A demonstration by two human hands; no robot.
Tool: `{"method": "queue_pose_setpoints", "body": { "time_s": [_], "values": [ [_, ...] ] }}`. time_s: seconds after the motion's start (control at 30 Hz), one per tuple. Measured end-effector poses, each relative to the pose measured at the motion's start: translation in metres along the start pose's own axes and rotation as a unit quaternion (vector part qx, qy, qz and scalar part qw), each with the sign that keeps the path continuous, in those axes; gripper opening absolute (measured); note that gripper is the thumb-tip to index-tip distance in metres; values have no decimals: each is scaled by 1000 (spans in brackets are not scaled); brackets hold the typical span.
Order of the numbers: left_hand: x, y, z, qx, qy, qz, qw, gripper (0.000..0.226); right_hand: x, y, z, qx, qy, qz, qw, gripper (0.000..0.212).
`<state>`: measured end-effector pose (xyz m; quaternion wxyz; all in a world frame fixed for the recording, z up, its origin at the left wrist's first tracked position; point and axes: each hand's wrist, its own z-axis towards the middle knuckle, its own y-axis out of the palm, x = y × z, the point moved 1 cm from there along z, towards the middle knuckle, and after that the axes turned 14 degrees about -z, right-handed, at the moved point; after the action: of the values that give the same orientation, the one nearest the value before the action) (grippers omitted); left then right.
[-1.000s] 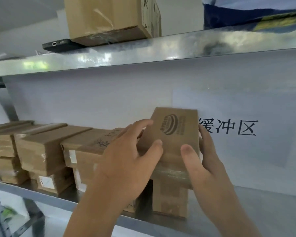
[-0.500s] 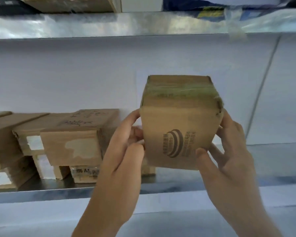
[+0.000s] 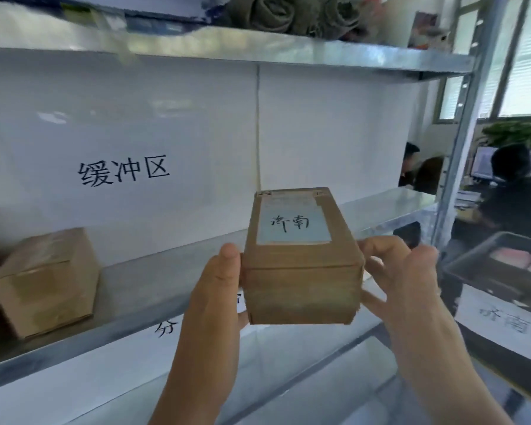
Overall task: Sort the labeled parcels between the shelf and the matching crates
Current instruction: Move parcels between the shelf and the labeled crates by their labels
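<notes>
Head view: parcel marked 济南 held in both hands at the shelf

Head camera, scanning left to right. At 9 o'clock I see a plain brown box [image 3: 45, 283] sitting on the metal shelf [image 3: 154, 289], tilted a bit, near the white back panel [image 3: 196, 124]. Above it, around 10 o'clock, the panel carries black writing, 缓冲区 [image 3: 124, 173]. Just below the shelf edge, near 7 o'clock, a white sign [image 3: 166, 328] shows a partial character, the rest hidden by my wrist.

Centre frame: my left hand [image 3: 218, 299] grips the left side of the parcel [image 3: 302, 265], thumb up along its edge, fingers hidden behind it. The parcel is a small brown carton held in the air in front of the shelf, top face toward me, with a pale label [image 3: 293, 223] handwritten 济南. My right hand [image 3: 402, 277] grips the right side, fingers curled round the edge, thumb low on the near face.

At 12 o'clock an upper shelf [image 3: 258, 53] holds rolled grey-green cloth [image 3: 288, 13]. At 3 o'clock a steel upright [image 3: 469, 124] stands, and beyond it people sit at screens, blurred. At 4 o'clock a dark crate [image 3: 472, 265] sits just beside my right hand, with a white tag [image 3: 509, 320] reading 济南, soft but legible.
</notes>
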<state>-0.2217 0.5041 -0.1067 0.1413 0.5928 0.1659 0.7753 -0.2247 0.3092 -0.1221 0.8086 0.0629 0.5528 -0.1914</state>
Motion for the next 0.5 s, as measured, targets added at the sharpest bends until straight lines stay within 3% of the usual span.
{"method": "queue_pose_setpoints", "body": {
  "time_s": [0.07, 0.13, 0.2, 0.33, 0.5],
  "values": [
    [-21, 34, -7, -12, -3, 59, 998, 37, 5, -29, -5, -28, -34, -1, 999, 41],
    [-46, 73, -14, -37, 16, 98, 994, 7, 18, -69, -11, 10, -26, 2, 1000, 23],
    [-74, 110, -19, -71, 25, 89, 993, 28, 40, -114, -6, 13, -25, 12, 1000, 6],
    [-126, 187, -37, -145, 20, 108, 983, 62, 64, -196, 1, 34, -58, -23, 997, 53],
    [-179, 265, -54, -181, 26, 116, 976, 59, 92, -276, 6, 40, -35, -43, 998, 76]
  ]
}}
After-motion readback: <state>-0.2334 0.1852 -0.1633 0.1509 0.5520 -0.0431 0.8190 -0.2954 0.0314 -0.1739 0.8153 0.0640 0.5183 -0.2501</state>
